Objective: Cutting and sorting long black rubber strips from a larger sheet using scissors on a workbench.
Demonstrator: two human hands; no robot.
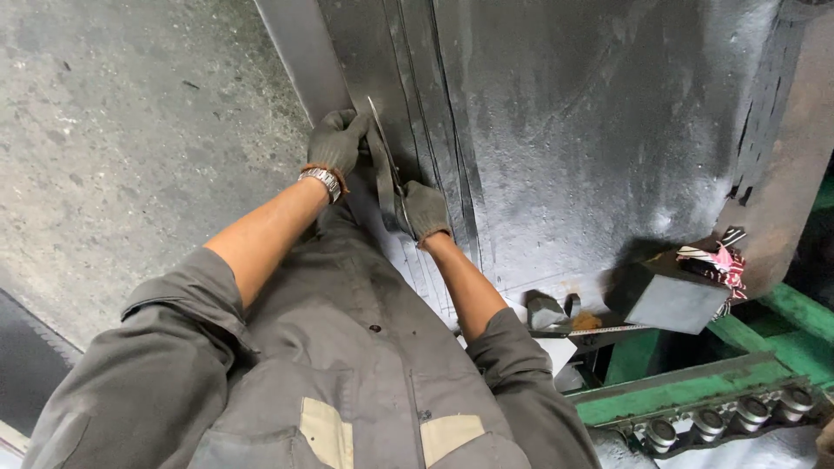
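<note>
Gloved, the right hand [424, 210] is gripping the near end of a thin dark metal strip [382, 161] standing on edge on the grey sheet-metal table [591, 130]. Just beyond, the left hand [337, 143], a watch [321, 181] on its wrist, is clasping the strip's far end. Off right, a grey block [673, 300] is lying near green rails [695, 382].

Dark grey gloves, a metal wristwatch [321, 181], and a grey work shirt with rolled sleeves and tan patches.
</note>
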